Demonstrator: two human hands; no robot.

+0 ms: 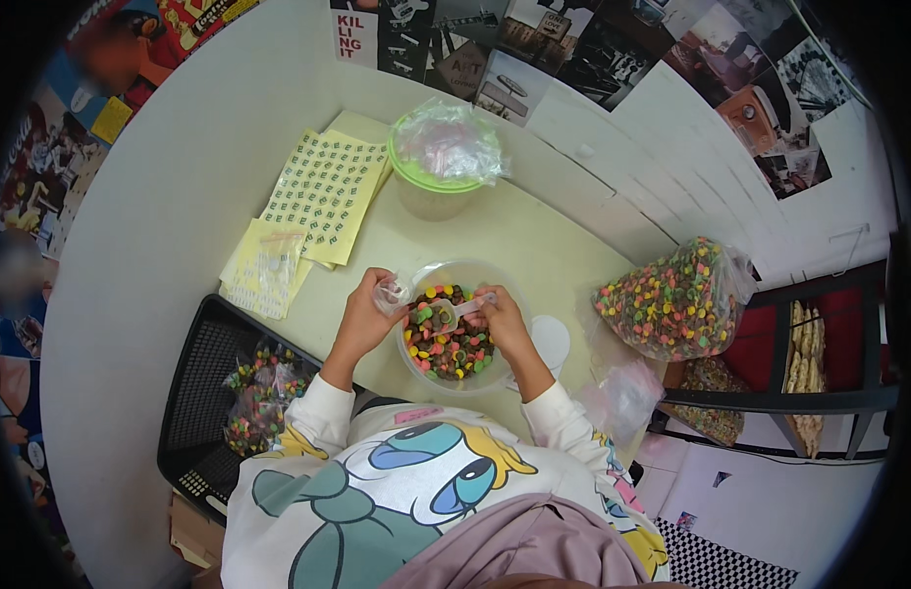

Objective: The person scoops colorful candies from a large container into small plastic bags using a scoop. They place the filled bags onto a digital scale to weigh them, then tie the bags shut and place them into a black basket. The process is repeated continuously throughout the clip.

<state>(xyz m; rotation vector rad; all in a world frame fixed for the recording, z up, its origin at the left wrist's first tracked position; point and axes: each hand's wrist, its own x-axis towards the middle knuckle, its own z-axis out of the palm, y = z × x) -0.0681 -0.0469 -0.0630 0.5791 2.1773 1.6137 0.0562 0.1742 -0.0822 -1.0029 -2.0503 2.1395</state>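
Observation:
A round clear plastic tub (516,294) stands before me, part filled with small multicoloured candies (455,355) in brown, yellow, pink and green. My right hand (502,316) grips the handle of a clear plastic scoop (447,316), which holds some candies over the tub. At the tub's left rim, my left hand (371,309) holds a small clear plastic bag (393,292) near the scoop. Whether the bag contains anything is hard to tell. Several filled candy bags (268,397) lie in a black plastic basket (198,375) at my left.
Yellow sticker sheets (327,191) and a small zip bag (279,261) lie at the back left. Behind the tub stands a green-lidded container (437,199) topped with plastic bags (452,140). On the right are a large candy bag (673,302), a white round lid (550,342) and crumpled plastic bags (623,394).

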